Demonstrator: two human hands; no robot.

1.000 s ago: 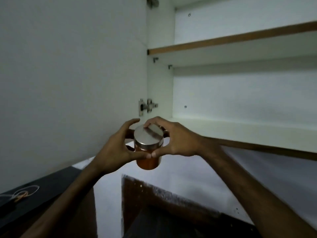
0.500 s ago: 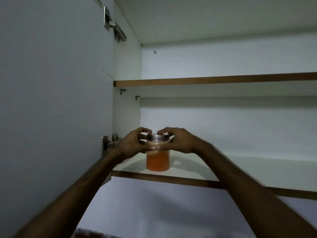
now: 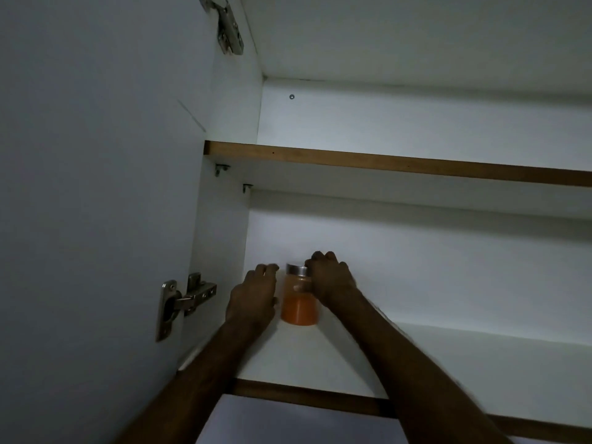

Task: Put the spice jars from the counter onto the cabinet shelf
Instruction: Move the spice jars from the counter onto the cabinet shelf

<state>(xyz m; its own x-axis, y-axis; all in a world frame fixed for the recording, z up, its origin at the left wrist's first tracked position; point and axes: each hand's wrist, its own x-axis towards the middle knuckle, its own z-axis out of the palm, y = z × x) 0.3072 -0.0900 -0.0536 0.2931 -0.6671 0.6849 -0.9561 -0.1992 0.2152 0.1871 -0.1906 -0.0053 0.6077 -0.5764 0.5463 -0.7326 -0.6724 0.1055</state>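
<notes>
The spice jar stands on the shelf between both hands; right hand clasps its lid, left hand loose beside it; release gently, straight back.

A single spice jar is standing upright on the lower cabinet shelf, deep in its left rear corner, close to the back wall. It is a clear, round jar showing orange powder filling its lower part, with a paler band above, and it is wearing a flat silver metal lid. Its base is resting flat on the white shelf board, well back from the brown front edge.
</notes>
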